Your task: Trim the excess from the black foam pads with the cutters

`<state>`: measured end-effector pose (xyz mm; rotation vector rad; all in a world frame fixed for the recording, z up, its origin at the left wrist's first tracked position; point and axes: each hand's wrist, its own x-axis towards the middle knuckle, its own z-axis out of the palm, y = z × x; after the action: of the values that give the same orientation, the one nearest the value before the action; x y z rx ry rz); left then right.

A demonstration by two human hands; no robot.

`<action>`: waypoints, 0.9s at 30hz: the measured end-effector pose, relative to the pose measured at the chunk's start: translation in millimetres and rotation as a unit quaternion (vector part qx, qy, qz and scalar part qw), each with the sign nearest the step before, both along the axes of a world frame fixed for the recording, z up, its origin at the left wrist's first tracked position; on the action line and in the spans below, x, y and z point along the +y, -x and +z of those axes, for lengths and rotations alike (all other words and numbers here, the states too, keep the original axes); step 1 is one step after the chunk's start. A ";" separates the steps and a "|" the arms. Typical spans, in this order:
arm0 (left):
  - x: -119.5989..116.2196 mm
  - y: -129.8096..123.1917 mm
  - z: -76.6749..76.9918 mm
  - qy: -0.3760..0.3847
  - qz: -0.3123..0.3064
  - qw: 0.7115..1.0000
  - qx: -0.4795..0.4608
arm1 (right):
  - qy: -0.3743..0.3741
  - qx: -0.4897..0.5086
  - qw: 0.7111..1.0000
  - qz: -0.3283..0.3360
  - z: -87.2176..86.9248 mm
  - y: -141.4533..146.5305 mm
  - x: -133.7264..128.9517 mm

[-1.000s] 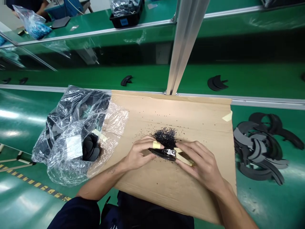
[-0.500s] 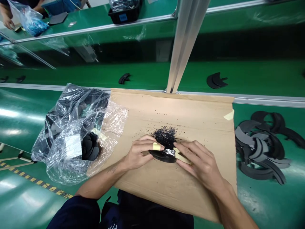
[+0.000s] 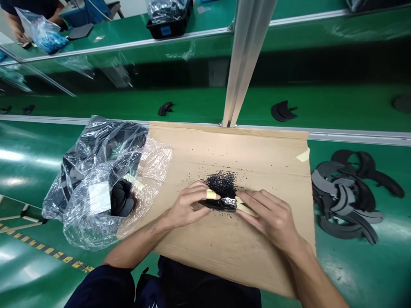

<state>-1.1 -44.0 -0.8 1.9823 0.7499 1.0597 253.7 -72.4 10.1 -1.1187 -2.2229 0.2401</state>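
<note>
Left hand (image 3: 186,206) curled, fingers closed on a black curved foam piece (image 3: 215,205) from the 9 o'clock side, one finger bound in beige tape (image 3: 211,194). Right hand (image 3: 269,219) comes in from 3 o'clock, fingers pressed together over a small steel clip (image 3: 229,202) on that piece and a pale tan strip (image 3: 245,208); the two hands pinch the piece between them. The piece sits low over a flattened brown cardboard sheet (image 3: 266,171); contact cannot be confirmed. A heap of fine black granules (image 3: 221,184) lies at 12 o'clock, just beyond the left fingers, with strays across the sheet. At 9 o'clock, a clear plastic bag (image 3: 93,171) holds black foam pieces (image 3: 121,197). At 3 o'clock, black and grey foam arcs (image 3: 343,201) lie piled on a green conveyor bench (image 3: 353,265)
</note>
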 end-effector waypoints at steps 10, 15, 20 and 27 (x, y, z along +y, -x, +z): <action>1.4 -0.1 0.8 -0.046 -0.033 0.997 0.061 | -0.030 -0.042 0.998 -0.025 3.7 2.3 -0.1; 0.1 -0.5 1.0 -0.008 0.015 0.999 0.036 | -0.020 -0.045 0.998 -0.049 5.0 1.0 0.7; -1.4 -5.2 -5.1 0.184 0.047 0.981 -0.039 | -0.010 0.015 0.994 -0.111 4.7 -4.1 3.3; 2.6 -20.0 -4.8 0.272 -0.002 0.959 -0.086 | 0.147 0.186 0.971 0.017 12.0 4.0 2.2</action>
<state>19.0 -41.4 -5.6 1.4055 0.8342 0.8887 249.6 -70.3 22.1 -1.0809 -1.9112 0.7504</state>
